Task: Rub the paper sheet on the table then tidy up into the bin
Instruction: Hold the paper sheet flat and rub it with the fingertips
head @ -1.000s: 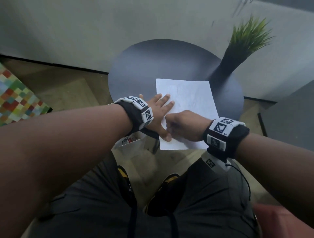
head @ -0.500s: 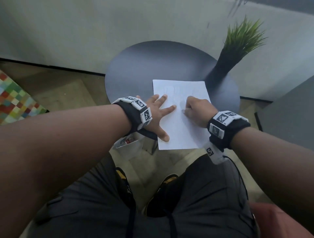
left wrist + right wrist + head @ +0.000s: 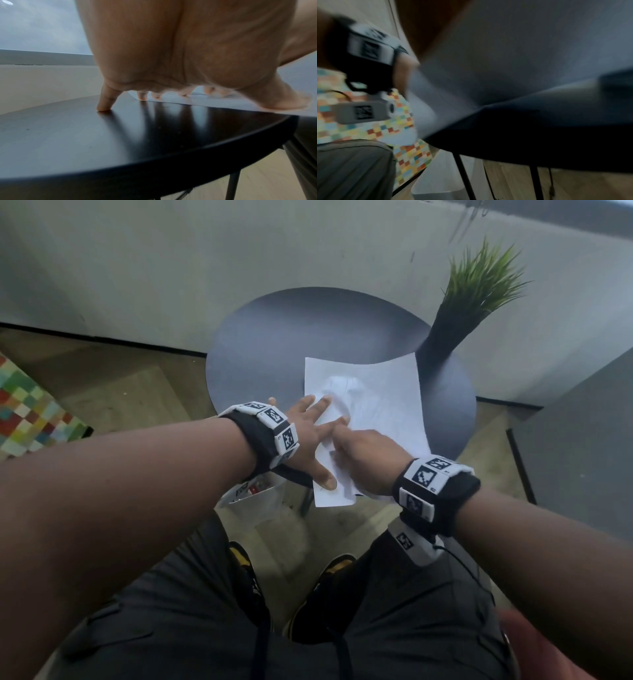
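Pale wall [image 3: 171,268] fills the top of the head view, with wooden floor below it and a multicoloured checkered mat [image 3: 30,409] at the left edge. At centre stands a round dark table [image 3: 274,344]. Under its near left edge sits a white bin [image 3: 253,501], partly hidden. The person's left hand [image 3: 308,436] lies flat with fingers spread and straight: the little finger touches bare tabletop, the other fingers and the thumb press the left edge of the white paper sheet [image 3: 387,402]. The sheet is rumpled at its middle, its far edge lifts, and its near corner overhangs the table edge. The right hand [image 3: 366,460] rests on the sheet's near part, touching the left forefinger; whether its fingers are curled cannot be told. At upper right, a green grass plant in a dark vase [image 3: 455,326] stands on the table.
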The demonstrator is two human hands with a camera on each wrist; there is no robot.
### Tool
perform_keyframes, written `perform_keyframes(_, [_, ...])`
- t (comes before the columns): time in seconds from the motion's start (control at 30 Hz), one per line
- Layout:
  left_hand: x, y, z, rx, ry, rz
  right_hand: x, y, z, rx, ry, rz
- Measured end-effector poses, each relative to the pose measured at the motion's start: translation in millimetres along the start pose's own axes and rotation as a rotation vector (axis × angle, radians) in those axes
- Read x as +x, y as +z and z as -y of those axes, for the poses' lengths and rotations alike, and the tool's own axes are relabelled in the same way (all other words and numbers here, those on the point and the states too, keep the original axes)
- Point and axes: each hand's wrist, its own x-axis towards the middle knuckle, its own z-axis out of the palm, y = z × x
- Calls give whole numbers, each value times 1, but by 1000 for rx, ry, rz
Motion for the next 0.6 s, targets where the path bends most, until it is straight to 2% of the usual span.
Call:
perform_keyframes(0.07, [0, 0, 0, -1, 0, 3, 0, -6, -5, 36, 22, 26])
perform_keyframes(0.17, [-1, -2, -3, -3, -5, -13, 10, -16, -35, 77, 194, 0])
perform_keyframes(0.3, [-13, 2, 0, 30, 38, -131, 16, -18, -54, 130, 290, -44])
perform_keyframes(0.43, [-21, 9, 6, 26, 40, -86, 22, -21, -51, 131, 358, -47])
perform_keyframes(0.5, [-21, 8, 5, 45, 41, -76, 21, -19, -38, 87, 316, -61])
perform_keyframes(0.53, [-20, 7, 4, 43, 44, -78, 19, -15, -29, 59, 247, -65])
perform_keyframes(0.6, [-18, 6, 4, 30, 46, -83, 9, -5, -7, -2, 9, -4])
